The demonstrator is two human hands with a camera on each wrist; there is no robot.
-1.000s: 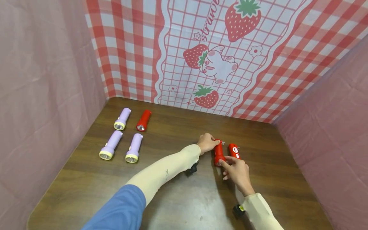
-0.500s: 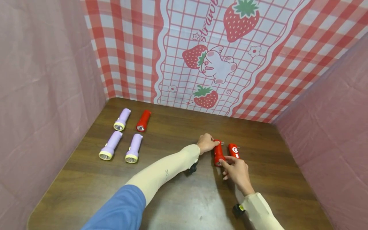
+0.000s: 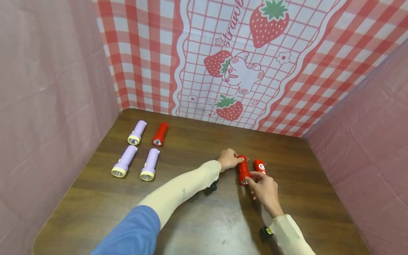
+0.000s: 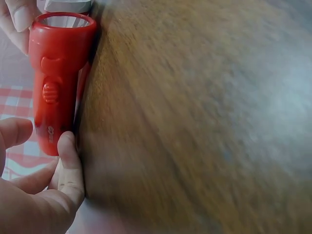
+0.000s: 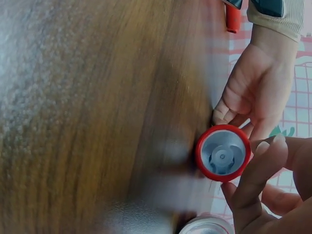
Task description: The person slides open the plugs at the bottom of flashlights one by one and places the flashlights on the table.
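A red flashlight [image 3: 243, 171] lies on the wooden table, its lens toward me and a small metal plug at its far end. My left hand [image 3: 228, 159] holds its tail, with a finger [image 4: 69, 151] low at the side in the left wrist view. Around the lens rim are the thumb and fingers of my right hand [image 3: 265, 189]; in the right wrist view they touch the red rim [image 5: 223, 153]. To its right lies a second red flashlight [image 3: 259, 165] with a white print, partly hidden behind my right hand.
At the left of the table [image 3: 197, 219] lie a red flashlight [image 3: 160, 134] and three lilac flashlights [image 3: 137, 132], [image 3: 125, 161], [image 3: 149, 164]. A checked strawberry cloth [image 3: 229, 71] hangs behind, with pink cloths [image 3: 54, 88] at the sides.
My right thumb and fingers have shifted slightly to the right at the lens end. The left hand stays at the tail, and the flashlights stay where they were.
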